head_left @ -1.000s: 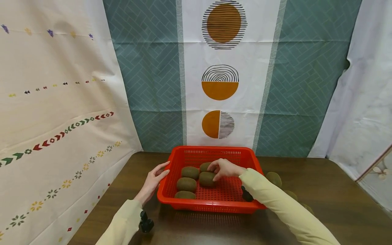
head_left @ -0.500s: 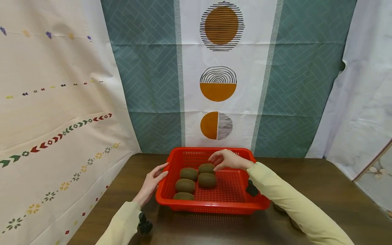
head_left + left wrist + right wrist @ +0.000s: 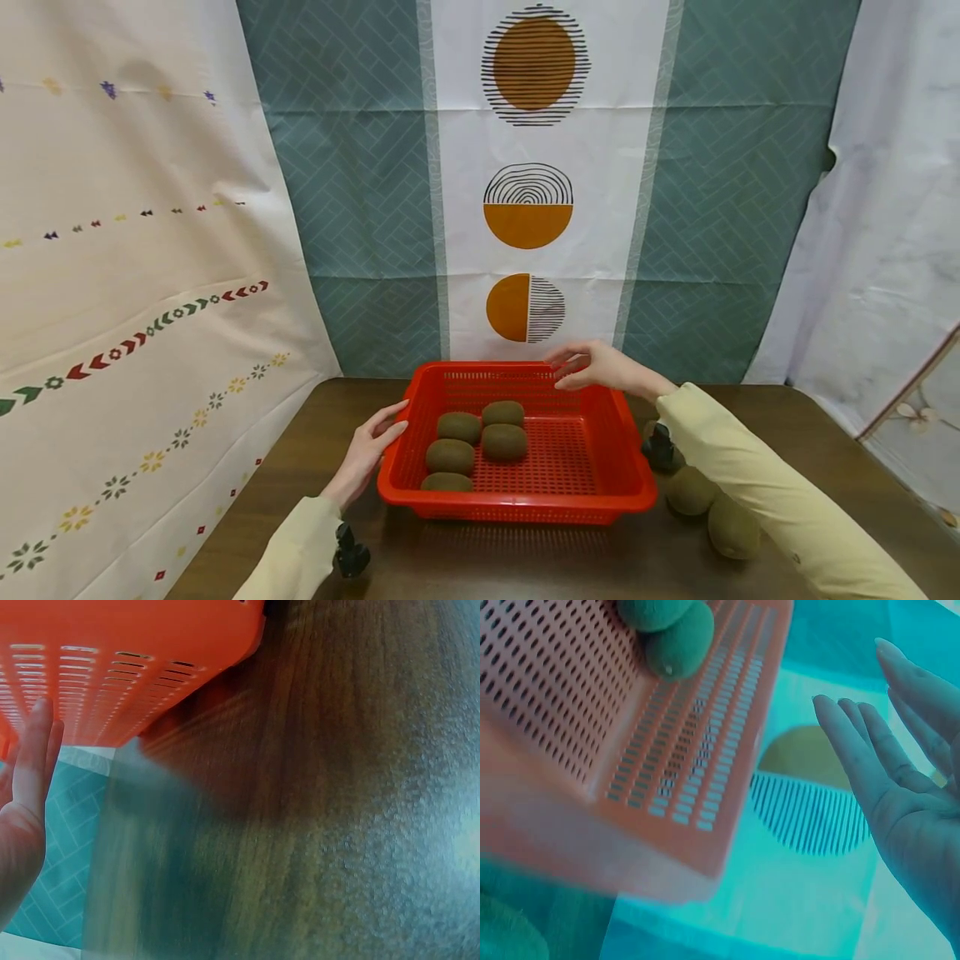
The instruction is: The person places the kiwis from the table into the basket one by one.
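Observation:
A red plastic basket with slotted walls stands on the table, several brown, fuzzy kiwis lying in its left half. My left hand rests against the basket's left side; in the left wrist view its fingers lie straight along the outer wall. Above the basket's back right corner hovers my right hand, fingers spread and holding nothing. The right wrist view shows that hand apart from the basket, with two kiwis inside.
More kiwis lie on the wooden table right of the basket, partly hidden by the right sleeve. A patterned cloth hangs behind the table, and other cloths hang at both sides.
My right hand has left the kiwi in the basket and moved up and to the right. The left hand has stayed at the basket's left side.

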Motion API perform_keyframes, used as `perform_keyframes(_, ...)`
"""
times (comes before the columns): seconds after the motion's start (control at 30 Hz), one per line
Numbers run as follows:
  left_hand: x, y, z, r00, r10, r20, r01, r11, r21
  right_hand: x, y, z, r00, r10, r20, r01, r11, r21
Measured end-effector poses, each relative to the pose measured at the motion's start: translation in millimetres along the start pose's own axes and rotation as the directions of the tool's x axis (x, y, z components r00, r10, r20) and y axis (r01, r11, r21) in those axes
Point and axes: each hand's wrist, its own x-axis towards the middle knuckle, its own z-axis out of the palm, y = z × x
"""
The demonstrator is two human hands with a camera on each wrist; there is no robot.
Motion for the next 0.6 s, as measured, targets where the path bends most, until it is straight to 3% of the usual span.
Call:
perform_keyframes(0.27, -2.6, 3.6, 1.2, 1.000, -0.002, 0.014, 0.002, 1.000, -0.013, -29.5, 9.9, -28.4, 0.994, 0.041, -0.103, -0.039, 0.999, 0.027)
perform_keyframes(0.47, -2.0, 2.9, 1.4, 1.000, -0.009, 0.012, 0.009, 1.000, -0.021, -54.9, 22.5, -47.6, 0.989, 0.051, -0.138, -0.046, 0.998, 0.035)
perform_keyframes(0.6, 0.1, 0.2, 0.3, 1.000, -0.002, 0.005, 0.002, 1.000, -0.012, -71.3, 36.4, -60.2, 0.988, 0.059, -0.146, -0.064, 0.998, -0.029)
